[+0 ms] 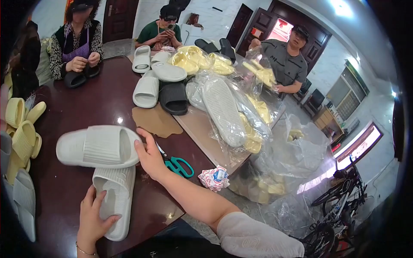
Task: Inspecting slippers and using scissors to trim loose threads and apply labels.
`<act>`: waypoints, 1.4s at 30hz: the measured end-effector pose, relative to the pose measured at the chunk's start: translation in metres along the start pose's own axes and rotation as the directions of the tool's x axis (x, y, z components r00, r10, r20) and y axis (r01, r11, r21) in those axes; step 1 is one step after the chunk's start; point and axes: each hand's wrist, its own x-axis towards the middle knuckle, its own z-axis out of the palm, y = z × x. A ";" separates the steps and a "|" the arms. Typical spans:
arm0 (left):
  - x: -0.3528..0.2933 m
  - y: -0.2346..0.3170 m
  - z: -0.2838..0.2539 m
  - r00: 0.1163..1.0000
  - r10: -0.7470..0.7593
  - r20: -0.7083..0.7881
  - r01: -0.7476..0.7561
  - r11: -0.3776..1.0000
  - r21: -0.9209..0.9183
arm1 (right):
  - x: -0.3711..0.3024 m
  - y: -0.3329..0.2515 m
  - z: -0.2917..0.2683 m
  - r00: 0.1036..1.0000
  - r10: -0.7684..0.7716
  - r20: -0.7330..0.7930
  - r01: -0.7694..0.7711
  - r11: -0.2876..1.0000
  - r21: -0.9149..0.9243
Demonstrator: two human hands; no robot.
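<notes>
My right hand (150,157) grips the heel end of a light grey slide slipper (103,148), thumb on top. That slipper lies crosswise, toe to the left, over the toe end of a second light grey slipper (122,189). On the second slipper's heel half is my left hand (92,215), its fingers and thumb curled over the left edge onto the footbed. Its grip underneath is hidden. Scissors with teal handles (180,167) lie beside my right wrist, partly covered by it. Near my right forearm sits a crumpled red-and-white wrapper (214,178).
Loose grey slippers (146,91), a black slipper (174,98) and bagged slippers (221,109) pile up beyond. Yellow slippers (23,139) line the left edge. A large clear bag (288,150) stands right of the table (56,189). Three people work across it; one holds a bagged yellow pair.
</notes>
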 end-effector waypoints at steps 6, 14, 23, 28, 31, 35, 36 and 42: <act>-0.011 -0.018 -0.011 0.996 0.085 -0.009 -0.085 0.996 -0.014 | -0.009 -0.015 0.009 0.964 0.265 0.003 -0.264 0.961 0.086; -0.026 -0.049 -0.023 0.973 0.178 0.145 -0.175 0.984 -0.033 | -0.020 0.008 0.020 0.989 0.135 -0.066 -0.135 0.991 0.001; -0.036 -0.034 -0.014 0.968 0.217 -0.127 -0.177 0.946 0.271 | -0.021 0.031 0.020 0.997 0.066 0.046 -0.058 0.986 -0.157; -0.028 -0.001 -0.001 0.871 0.232 -0.432 -0.106 0.949 0.296 | -0.016 0.026 0.015 0.982 0.128 0.138 -0.094 0.968 -0.234; -0.024 -0.014 0.003 0.938 0.082 -0.338 -0.050 0.993 0.104 | -0.014 0.031 0.020 0.972 0.148 0.181 -0.114 0.976 -0.187; -0.020 -0.046 0.002 0.950 0.223 -0.219 -0.211 0.974 0.077 | -0.020 0.025 0.033 0.982 0.148 0.121 -0.138 0.986 -0.092; -0.020 -0.052 0.004 0.913 0.289 -0.290 -0.265 0.957 0.118 | -0.023 0.019 0.037 0.968 0.228 0.106 -0.220 0.972 -0.086; -0.025 -0.053 0.003 0.850 0.412 -0.327 -0.386 0.911 0.146 | -0.041 0.007 0.053 0.995 -0.053 0.090 0.057 0.998 -0.036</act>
